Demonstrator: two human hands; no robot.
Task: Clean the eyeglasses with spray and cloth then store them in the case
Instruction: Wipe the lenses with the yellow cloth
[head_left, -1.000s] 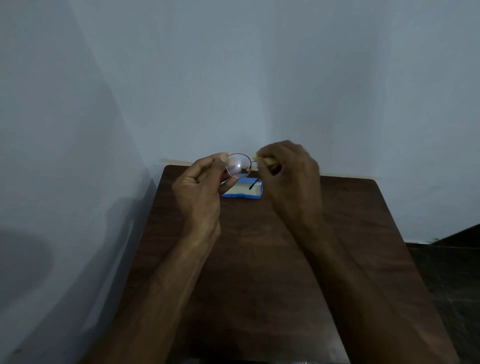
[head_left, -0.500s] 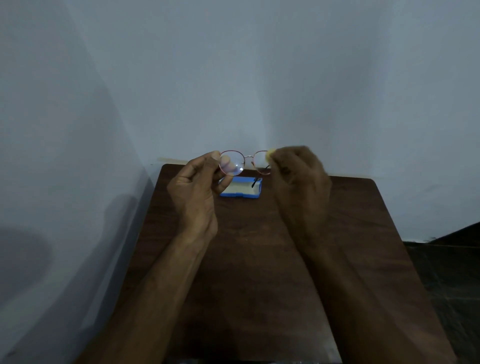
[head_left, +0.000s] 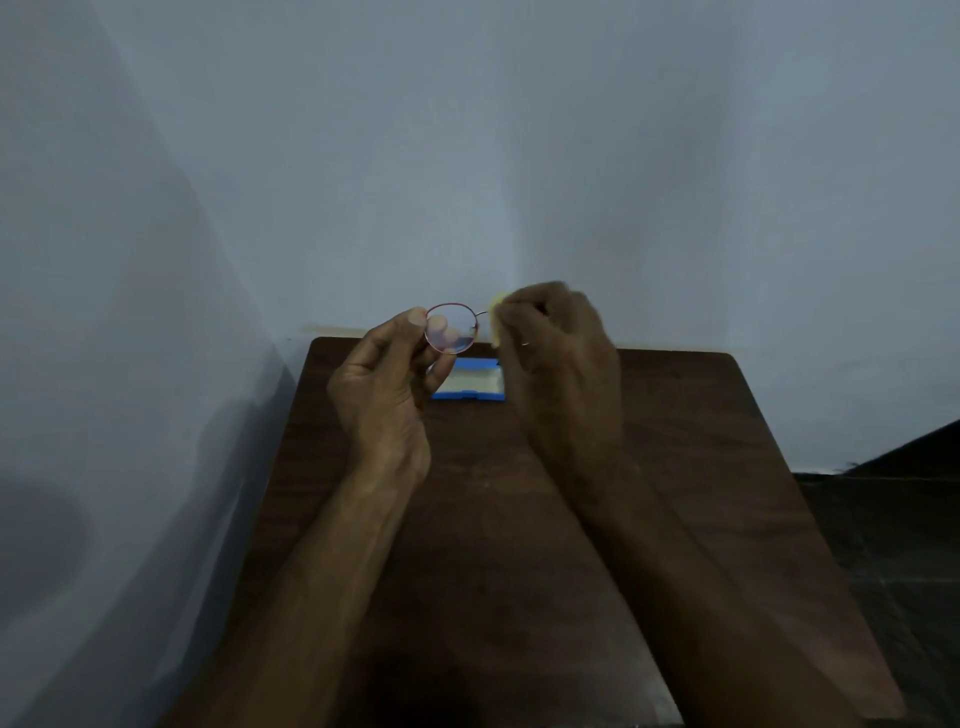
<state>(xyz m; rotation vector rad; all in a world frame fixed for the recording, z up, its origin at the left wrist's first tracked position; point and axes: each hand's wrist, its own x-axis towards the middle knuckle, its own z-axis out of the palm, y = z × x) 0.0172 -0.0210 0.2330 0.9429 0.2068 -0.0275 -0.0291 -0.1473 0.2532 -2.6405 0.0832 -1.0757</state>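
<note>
Since a moment ago the right hand (head_left: 558, 358) has slid its yellow cloth (head_left: 496, 319) fully over the right lens; left hand (head_left: 387, 384) pinches the eyeglasses (head_left: 451, 328). Wiping continues; next, the open case (head_left: 467, 384).

The right hand (head_left: 558, 358) hides 1 lens of the eyeglasses (head_left: 451, 328) and nearly all of the yellow cloth (head_left: 496, 312). Both hands cover the ends of the blue case (head_left: 467, 383) on the counter (head_left: 701, 467), whose near edge is cut off by the frame bottom. Dim light blurs the case's interior.
</note>
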